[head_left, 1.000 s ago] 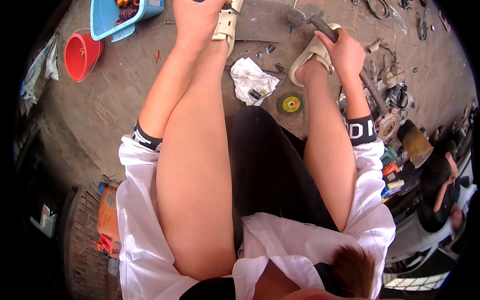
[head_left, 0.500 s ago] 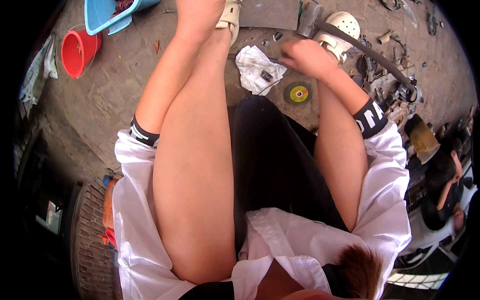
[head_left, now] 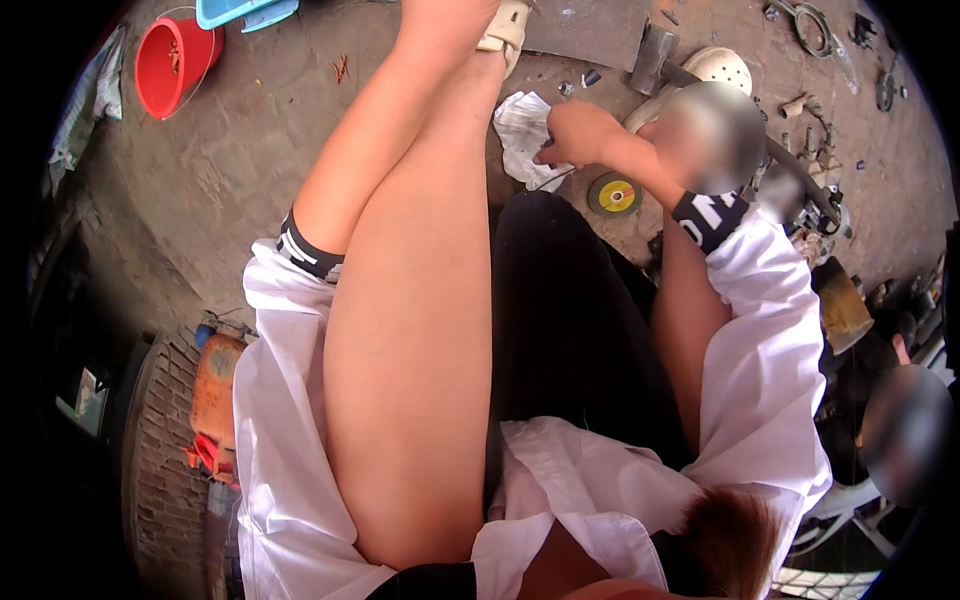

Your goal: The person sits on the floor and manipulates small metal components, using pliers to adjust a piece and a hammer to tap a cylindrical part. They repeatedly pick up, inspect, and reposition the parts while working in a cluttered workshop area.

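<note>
My right hand [head_left: 580, 137] is over a crumpled white cloth or paper [head_left: 525, 130] on the ground. Its fingers are bent downward and drawn together; what lies between them, if anything, is hidden. A small dark piece seen earlier on the white sheet is now covered by this hand. Just nearer to me lies a round grinding disc [head_left: 615, 195], dark with a yellow centre. My left hand [head_left: 450, 18] reaches the top edge beside a cream clog [head_left: 507, 25], and its fingers are cut off from view. A hammer [head_left: 655, 58] lies beyond my right wrist, by the other clog [head_left: 722, 68].
A flat metal plate [head_left: 585, 35] lies between my feet. At the far left are a red bucket [head_left: 150, 65] and a blue basin [head_left: 250, 12]. Metal parts [head_left: 815, 130] are scattered at right. An orange container [head_left: 213, 380] stands beside a tyre [head_left: 165, 450] on my left.
My right hand has moved left and a little nearer, from beside the hammer head onto the white sheet. The whole view has shifted slightly, so the ground things appear farther right and higher.
</note>
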`<state>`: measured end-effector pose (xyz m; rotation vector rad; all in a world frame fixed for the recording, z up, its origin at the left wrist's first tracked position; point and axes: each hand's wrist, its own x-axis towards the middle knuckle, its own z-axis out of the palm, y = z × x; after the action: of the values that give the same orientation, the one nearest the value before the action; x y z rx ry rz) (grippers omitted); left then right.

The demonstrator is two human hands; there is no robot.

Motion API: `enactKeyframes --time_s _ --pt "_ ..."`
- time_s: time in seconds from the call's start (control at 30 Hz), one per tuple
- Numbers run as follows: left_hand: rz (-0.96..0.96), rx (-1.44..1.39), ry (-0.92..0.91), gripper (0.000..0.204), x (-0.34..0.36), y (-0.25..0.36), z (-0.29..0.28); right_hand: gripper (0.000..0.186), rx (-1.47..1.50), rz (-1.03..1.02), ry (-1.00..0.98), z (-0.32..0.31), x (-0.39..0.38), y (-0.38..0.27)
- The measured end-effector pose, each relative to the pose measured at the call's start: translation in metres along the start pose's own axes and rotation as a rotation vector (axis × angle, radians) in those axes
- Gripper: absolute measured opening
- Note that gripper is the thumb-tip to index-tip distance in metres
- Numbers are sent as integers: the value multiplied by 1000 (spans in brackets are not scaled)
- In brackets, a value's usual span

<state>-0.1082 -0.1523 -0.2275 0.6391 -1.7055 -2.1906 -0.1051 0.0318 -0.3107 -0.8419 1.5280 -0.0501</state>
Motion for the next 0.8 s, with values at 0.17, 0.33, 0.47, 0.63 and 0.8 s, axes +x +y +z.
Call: enactKeyframes --time_s 0.17,0.33,0.47,0.63,0.8 --pt "12 -81 22 20 5 -9 6 49 1071 78 96 -37 -67 15" --pt "-17 -8 -60 21 0 -6 9 50 1307 -85 268 -45 -106 9" --pt "6 94 -182 21 -3 -3 13 41 1195 -264 454 -40 -117 -3" --pt "-39 102 -261 20 -7 -6 16 36 1134 -363 600 -45 -122 -2" --pt "-60 190 -277 20 -7 -7 19 32 1129 -402 612 -45 -131 -2"
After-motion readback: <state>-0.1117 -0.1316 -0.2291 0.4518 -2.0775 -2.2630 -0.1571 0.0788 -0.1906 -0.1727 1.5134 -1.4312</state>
